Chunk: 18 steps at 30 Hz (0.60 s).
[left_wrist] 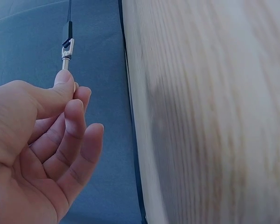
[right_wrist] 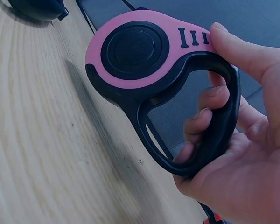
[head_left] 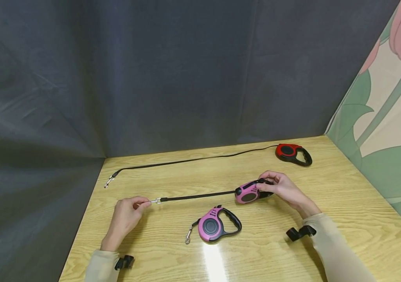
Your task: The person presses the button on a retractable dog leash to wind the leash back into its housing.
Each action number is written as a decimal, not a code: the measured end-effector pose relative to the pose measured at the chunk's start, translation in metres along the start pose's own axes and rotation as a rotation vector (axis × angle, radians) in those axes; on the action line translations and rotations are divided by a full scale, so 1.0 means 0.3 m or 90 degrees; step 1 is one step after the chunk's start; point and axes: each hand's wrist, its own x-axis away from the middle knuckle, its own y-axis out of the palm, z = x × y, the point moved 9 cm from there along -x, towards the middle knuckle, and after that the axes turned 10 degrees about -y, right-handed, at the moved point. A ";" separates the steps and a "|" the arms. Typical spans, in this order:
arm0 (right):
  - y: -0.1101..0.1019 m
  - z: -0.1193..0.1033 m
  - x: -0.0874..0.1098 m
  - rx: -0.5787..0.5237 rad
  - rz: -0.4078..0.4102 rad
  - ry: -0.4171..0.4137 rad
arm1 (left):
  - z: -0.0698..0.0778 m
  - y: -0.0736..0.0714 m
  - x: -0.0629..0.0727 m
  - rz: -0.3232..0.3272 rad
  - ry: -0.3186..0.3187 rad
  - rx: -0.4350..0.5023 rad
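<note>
My right hand grips the black handle of a pink retractable dog leash, fingers through the loop and thumb on top of the casing. In the right wrist view the leash casing shows its round black centre and bone-shaped marks. A black strap runs from it, pulled out straight toward the left. At its far end my left hand pinches the silver metal clip between thumb and fingers, the other fingers loosely curled. Strap and casing are held above the wooden table.
A second pink leash, its strap wound in, lies on the wooden table nearer me, its clip pointing left. Farther back lies a red leash, its black strap stretched left to a clip. A dark curtain stands behind.
</note>
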 end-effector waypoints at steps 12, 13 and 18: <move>0.008 0.002 -0.009 0.005 -0.005 -0.004 | 0.019 0.009 0.003 -0.003 -0.004 0.005; 0.008 0.002 -0.010 0.006 -0.005 -0.005 | 0.019 0.010 0.002 -0.003 -0.005 0.006; 0.011 0.002 -0.014 0.003 -0.004 -0.008 | 0.024 0.019 0.001 -0.007 -0.007 0.011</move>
